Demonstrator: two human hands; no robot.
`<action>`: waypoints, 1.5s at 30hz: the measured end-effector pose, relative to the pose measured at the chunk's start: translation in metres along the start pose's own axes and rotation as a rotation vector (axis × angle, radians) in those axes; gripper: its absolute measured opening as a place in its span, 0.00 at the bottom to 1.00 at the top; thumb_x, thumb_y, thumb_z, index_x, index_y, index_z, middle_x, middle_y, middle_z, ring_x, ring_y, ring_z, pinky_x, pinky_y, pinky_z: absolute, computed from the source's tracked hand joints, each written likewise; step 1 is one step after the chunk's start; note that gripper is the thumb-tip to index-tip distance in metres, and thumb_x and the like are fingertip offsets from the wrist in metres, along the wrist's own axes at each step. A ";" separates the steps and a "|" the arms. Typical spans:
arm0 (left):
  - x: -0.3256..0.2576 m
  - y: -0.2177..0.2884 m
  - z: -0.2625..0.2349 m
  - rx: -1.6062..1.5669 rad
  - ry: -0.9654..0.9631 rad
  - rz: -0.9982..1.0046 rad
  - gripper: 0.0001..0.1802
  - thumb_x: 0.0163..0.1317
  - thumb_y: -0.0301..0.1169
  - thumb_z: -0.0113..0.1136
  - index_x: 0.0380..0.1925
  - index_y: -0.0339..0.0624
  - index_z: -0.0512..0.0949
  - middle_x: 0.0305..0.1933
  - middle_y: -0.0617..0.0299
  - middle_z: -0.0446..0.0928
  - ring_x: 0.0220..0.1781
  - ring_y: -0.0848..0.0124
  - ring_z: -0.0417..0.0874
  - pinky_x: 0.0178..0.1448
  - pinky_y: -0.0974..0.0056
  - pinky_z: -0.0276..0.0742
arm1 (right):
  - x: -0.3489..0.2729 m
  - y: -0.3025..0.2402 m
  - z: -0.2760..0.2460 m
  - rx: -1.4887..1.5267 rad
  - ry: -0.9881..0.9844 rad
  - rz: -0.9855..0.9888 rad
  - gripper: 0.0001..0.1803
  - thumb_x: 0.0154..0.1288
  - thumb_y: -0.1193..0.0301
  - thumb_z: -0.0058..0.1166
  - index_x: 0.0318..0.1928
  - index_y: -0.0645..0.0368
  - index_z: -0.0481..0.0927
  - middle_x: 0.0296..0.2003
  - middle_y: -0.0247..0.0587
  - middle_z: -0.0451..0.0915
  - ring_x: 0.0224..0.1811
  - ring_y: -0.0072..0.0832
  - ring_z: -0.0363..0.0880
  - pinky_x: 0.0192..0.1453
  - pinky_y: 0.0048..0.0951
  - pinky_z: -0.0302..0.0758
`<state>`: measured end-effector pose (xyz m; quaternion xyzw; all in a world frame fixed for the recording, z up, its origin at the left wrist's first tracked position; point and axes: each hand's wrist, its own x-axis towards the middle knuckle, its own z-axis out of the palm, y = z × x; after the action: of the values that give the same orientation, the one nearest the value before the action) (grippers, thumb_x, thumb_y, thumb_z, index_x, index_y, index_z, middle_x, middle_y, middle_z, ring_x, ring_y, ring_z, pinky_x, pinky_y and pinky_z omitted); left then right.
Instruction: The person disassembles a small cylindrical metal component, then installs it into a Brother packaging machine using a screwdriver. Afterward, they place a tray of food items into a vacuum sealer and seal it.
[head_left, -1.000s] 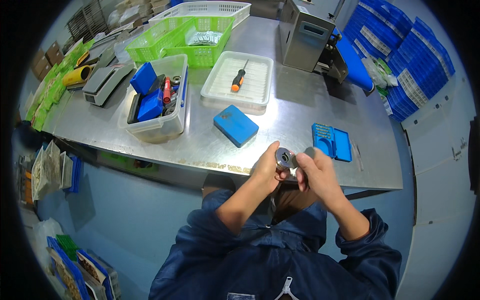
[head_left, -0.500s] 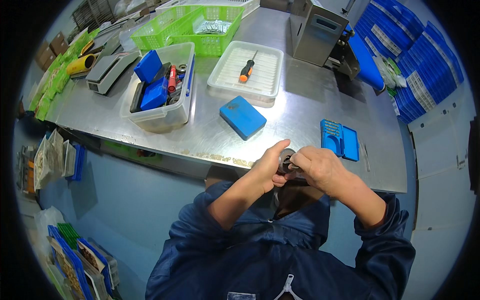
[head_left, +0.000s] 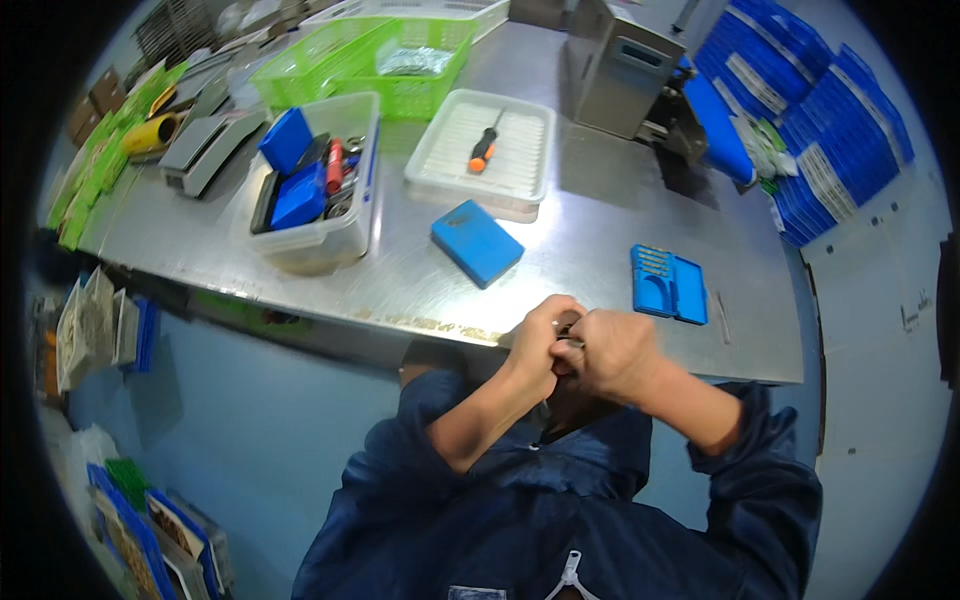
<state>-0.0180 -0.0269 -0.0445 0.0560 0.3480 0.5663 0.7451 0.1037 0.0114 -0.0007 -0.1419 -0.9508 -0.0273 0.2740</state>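
Tub (head_left: 345, 240), clear, x1, well left of the grip, with 2 blue boxes (head_left: 300, 195) and 1 red tube (head_left: 334, 168) on top. Green baskets (head_left: 425, 100) x2, far up-left. Closed blue case (head_left: 478, 244) x1, near, just up-left. White tray (head_left: 425, 180) x1, beyond that, 1 screwdriver (head_left: 483, 152) in it. Steel machine (head_left: 625, 80) x1, far up-right. Open blue case (head_left: 690, 290) x1, near, right and a bit up. Thin rod (head_left: 722, 318) x1, just past it.

Hard to read: loose stuff in the tub overlaps, no count. Machine cut off at top. Small bits in the open case too tiny to count. Metal piece (head_left: 566, 328) mostly behind fingers, shape unclear.

Grip: piece sits between both hands at the table's (head_left: 600, 215) near edge. Left hand (head_left: 535, 345) is wrapped round it, hardly any gap. Right hand (head_left: 618, 355) is curled in tight against it, fingertips hidden; can't tell if it's pinching or only pressing.
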 end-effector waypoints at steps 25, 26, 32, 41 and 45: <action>0.008 -0.032 -0.026 0.783 0.113 1.009 0.17 0.62 0.33 0.39 0.21 0.36 0.72 0.20 0.63 0.70 0.20 0.77 0.67 0.24 0.71 0.61 | -0.019 -0.047 0.054 0.208 0.521 0.598 0.19 0.62 0.58 0.53 0.22 0.59 0.70 0.14 0.40 0.72 0.14 0.34 0.75 0.17 0.28 0.70; 0.007 -0.029 -0.024 0.758 0.108 0.942 0.18 0.64 0.34 0.38 0.22 0.36 0.72 0.20 0.63 0.70 0.20 0.78 0.67 0.25 0.72 0.61 | -0.017 -0.046 0.053 0.223 0.522 0.615 0.19 0.62 0.58 0.53 0.23 0.59 0.70 0.14 0.40 0.72 0.14 0.34 0.75 0.17 0.28 0.70; 0.016 -0.025 -0.009 0.564 0.148 0.766 0.11 0.58 0.28 0.45 0.21 0.36 0.72 0.20 0.63 0.70 0.22 0.74 0.68 0.26 0.70 0.62 | -0.019 -0.031 0.045 0.203 0.465 0.580 0.17 0.59 0.60 0.57 0.24 0.59 0.71 0.15 0.41 0.74 0.15 0.36 0.76 0.18 0.30 0.71; 0.032 0.004 -0.019 -0.204 -0.165 0.093 0.25 0.68 0.46 0.36 0.33 0.33 0.72 0.31 0.47 0.74 0.23 0.64 0.73 0.24 0.68 0.68 | -0.016 0.011 -0.056 0.675 0.586 1.100 0.20 0.71 0.56 0.38 0.31 0.58 0.72 0.21 0.27 0.66 0.22 0.14 0.61 0.25 0.19 0.60; 0.015 0.012 0.000 -0.367 -0.123 0.033 0.29 0.69 0.49 0.35 0.46 0.29 0.66 0.45 0.42 0.71 0.45 0.55 0.75 0.48 0.60 0.77 | -0.097 0.102 -0.077 -0.268 0.422 1.108 0.18 0.72 0.60 0.37 0.37 0.61 0.73 0.27 0.45 0.73 0.29 0.37 0.72 0.34 0.36 0.68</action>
<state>-0.0256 -0.0092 -0.0459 -0.0408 0.1915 0.6279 0.7533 0.2505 0.0741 0.0108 -0.6406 -0.6488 -0.0277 0.4098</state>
